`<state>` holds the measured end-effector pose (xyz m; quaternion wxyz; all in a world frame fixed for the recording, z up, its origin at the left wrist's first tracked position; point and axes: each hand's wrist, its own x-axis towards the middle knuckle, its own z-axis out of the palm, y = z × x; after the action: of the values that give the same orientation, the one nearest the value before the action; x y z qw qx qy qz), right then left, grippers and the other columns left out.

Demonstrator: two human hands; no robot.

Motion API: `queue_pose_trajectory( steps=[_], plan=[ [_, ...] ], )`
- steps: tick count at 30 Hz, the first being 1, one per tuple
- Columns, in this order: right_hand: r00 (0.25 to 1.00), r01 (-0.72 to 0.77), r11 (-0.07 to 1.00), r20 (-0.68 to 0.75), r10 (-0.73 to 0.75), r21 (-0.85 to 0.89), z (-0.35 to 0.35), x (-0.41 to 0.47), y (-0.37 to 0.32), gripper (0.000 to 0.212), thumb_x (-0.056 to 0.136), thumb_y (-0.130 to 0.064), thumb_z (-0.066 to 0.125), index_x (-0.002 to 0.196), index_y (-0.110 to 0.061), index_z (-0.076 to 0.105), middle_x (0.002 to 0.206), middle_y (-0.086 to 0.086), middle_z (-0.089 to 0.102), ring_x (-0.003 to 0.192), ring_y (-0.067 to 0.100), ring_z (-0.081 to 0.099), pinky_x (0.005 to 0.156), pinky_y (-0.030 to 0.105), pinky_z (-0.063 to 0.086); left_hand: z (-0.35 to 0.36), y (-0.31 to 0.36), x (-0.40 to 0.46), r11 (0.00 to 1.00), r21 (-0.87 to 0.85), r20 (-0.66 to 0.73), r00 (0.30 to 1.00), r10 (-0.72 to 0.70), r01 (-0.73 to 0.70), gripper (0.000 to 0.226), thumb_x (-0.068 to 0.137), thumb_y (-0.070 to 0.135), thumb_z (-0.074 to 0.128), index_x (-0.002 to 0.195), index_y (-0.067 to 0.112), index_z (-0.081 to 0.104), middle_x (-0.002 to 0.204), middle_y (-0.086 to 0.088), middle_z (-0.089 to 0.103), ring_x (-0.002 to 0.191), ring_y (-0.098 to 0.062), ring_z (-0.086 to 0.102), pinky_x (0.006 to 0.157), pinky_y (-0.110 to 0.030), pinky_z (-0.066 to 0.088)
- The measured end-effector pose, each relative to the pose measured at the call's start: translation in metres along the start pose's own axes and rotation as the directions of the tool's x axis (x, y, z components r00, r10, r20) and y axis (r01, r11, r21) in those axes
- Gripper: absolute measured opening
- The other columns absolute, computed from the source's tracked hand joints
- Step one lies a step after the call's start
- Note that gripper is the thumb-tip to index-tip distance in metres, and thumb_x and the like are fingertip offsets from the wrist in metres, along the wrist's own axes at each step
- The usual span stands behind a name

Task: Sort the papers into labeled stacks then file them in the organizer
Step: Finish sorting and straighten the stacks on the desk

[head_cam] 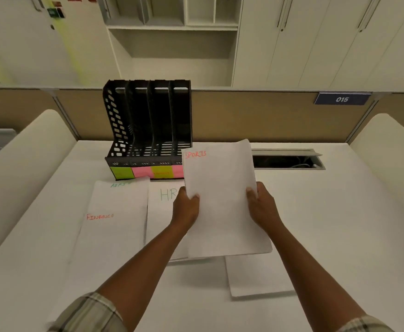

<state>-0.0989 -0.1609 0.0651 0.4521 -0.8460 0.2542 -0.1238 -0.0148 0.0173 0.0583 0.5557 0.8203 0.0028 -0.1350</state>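
Observation:
I hold a white sheet marked SPORTS (222,188) in red, lifted above the desk. My left hand (186,207) grips its left edge and my right hand (262,204) grips its right edge. On the desk to the left lie a sheet marked FINANCE (109,236), a sheet marked ADMIN (124,188) partly under it, and a sheet marked HR (162,207). A black four-slot organizer (148,125) stands behind them, with green and pink sticky labels (145,172) along its base. More white paper (256,276) lies beneath the held sheet.
A tan partition (256,116) with a blue 015 plate (342,99) runs behind the white desk (340,224). An open cable slot (287,160) is at the back right. Rounded white side panels (28,152) flank the desk.

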Motion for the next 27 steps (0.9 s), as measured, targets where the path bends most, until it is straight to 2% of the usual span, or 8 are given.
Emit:
queue_pose_trajectory(
  steps=[7, 10, 13, 17, 20, 23, 25, 27],
  plan=[
    [0.972, -0.110, 0.977, 0.188, 0.145, -0.183, 0.084, -0.032, 0.012, 0.017, 0.096, -0.019, 0.043, 0.102, -0.005, 0.051, 0.092, 0.004, 0.055, 0.087, 0.025, 0.054, 0.072, 0.028, 0.036, -0.069, -0.064, -0.004, 0.939, 0.273, -0.071, 0.978, -0.198, 0.210, 0.040, 0.089, 0.006, 0.044, 0.128, -0.004, 0.048, 0.132, -0.020, 0.053, 0.120, -0.034, 0.051, 0.094, -0.031, 0.041],
    [0.964, -0.094, 0.943, 0.208, 0.167, -0.318, 0.104, -0.045, 0.019, 0.011, 0.091, -0.020, 0.048, 0.082, -0.014, 0.050, 0.081, 0.000, 0.055, 0.082, 0.022, 0.055, 0.070, 0.027, 0.037, -0.086, -0.085, -0.008, 0.891, 0.386, -0.088, 0.971, -0.224, 0.240, 0.025, 0.083, 0.004, 0.050, 0.106, -0.003, 0.057, 0.111, -0.020, 0.062, 0.100, -0.033, 0.059, 0.084, -0.032, 0.048],
    [0.961, -0.117, 0.898, 0.180, 0.210, -0.424, 0.111, -0.057, 0.023, 0.020, 0.085, -0.021, 0.051, 0.066, -0.017, 0.049, 0.065, -0.005, 0.052, 0.068, 0.019, 0.053, 0.055, 0.025, 0.035, -0.091, -0.100, -0.011, 0.854, 0.469, -0.083, 0.974, -0.212, 0.225, 0.006, 0.081, 0.003, 0.053, 0.087, 0.003, 0.053, 0.088, -0.012, 0.058, 0.084, -0.029, 0.060, 0.066, -0.029, 0.046],
    [0.953, -0.149, 0.865, 0.164, 0.254, -0.479, 0.116, -0.066, 0.030, 0.016, 0.081, -0.023, 0.052, 0.071, -0.013, 0.059, 0.065, -0.004, 0.055, 0.062, 0.016, 0.052, 0.051, 0.023, 0.034, -0.090, -0.110, -0.014, 0.827, 0.521, -0.060, 0.976, -0.209, 0.209, 0.007, 0.079, 0.004, 0.054, 0.086, 0.003, 0.054, 0.088, -0.013, 0.061, 0.084, -0.030, 0.063, 0.064, -0.028, 0.044],
    [0.952, -0.143, 0.854, 0.165, 0.256, -0.501, 0.119, -0.070, 0.035, 0.015, 0.081, -0.024, 0.053, 0.073, -0.014, 0.060, 0.068, -0.003, 0.058, 0.065, 0.018, 0.055, 0.055, 0.025, 0.038, -0.090, -0.116, -0.013, 0.842, 0.492, -0.038, 0.972, -0.233, 0.222, 0.005, 0.078, 0.004, 0.054, 0.083, 0.004, 0.053, 0.079, -0.007, 0.056, 0.072, -0.024, 0.055, 0.060, -0.027, 0.043],
    [0.946, -0.159, 0.875, 0.182, 0.267, -0.457, 0.120, -0.070, 0.037, 0.017, 0.082, -0.026, 0.055, 0.066, -0.019, 0.054, 0.066, -0.006, 0.054, 0.068, 0.018, 0.055, 0.056, 0.025, 0.037, -0.092, -0.120, -0.011, 0.911, 0.342, 0.002, 0.970, -0.244, 0.229, 0.010, 0.077, 0.009, 0.061, 0.086, 0.006, 0.057, 0.085, -0.006, 0.062, 0.079, -0.023, 0.058, 0.057, -0.023, 0.043],
    [0.947, -0.148, 0.906, 0.207, 0.246, -0.397, 0.117, -0.066, 0.039, 0.027, 0.082, -0.027, 0.058, 0.059, -0.023, 0.045, 0.062, -0.009, 0.049, 0.068, 0.018, 0.052, 0.056, 0.025, 0.036, -0.093, -0.122, -0.010, 0.947, 0.198, 0.038, 0.964, -0.264, 0.251, 0.019, 0.078, 0.010, 0.064, 0.097, 0.009, 0.060, 0.100, -0.008, 0.067, 0.090, -0.026, 0.062, 0.071, -0.028, 0.051],
    [0.942, -0.129, 0.930, 0.251, 0.224, -0.345, 0.112, -0.061, 0.040, 0.031, 0.084, -0.028, 0.061, 0.058, -0.024, 0.044, 0.061, -0.010, 0.049, 0.065, 0.015, 0.051, 0.056, 0.021, 0.036, -0.095, -0.123, -0.010, 0.959, 0.125, 0.068, 0.963, -0.262, 0.253, 0.030, 0.082, 0.007, 0.062, 0.112, 0.009, 0.058, 0.113, -0.009, 0.065, 0.097, -0.026, 0.061, 0.080, -0.030, 0.050]
  ],
)
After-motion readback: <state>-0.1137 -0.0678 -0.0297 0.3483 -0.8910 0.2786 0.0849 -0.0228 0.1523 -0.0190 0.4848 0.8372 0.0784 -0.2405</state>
